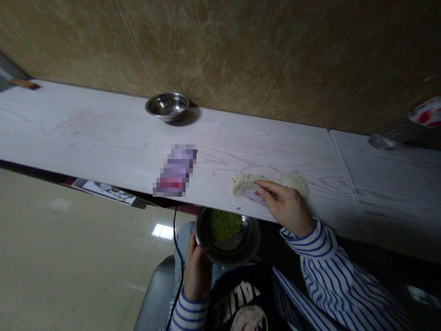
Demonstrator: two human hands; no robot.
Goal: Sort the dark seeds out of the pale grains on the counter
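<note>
My left hand (199, 272) grips the rim of a metal bowl (254, 236) held just below the counter's front edge, above my lap. Small green beans (224, 225) cover part of its bottom, mostly toward the far left side. Over the counter, my right hand (288, 207) has thumb and forefinger brought together at a spread of pale, rice-like grains (253, 178). Some darker specks lie among these grains. Whatever is between the fingertips is too small to make out. Part of the grain pile (296, 180) sits behind the right hand.
On the pale wood-grain counter (103, 133), a second metal bowl (167, 106) stands against the wall. A blurred-out phone-like object (176, 170) lies left of the grains. A clear container (382, 140) is at the far right. A black cable (175, 234) hangs beside my left arm.
</note>
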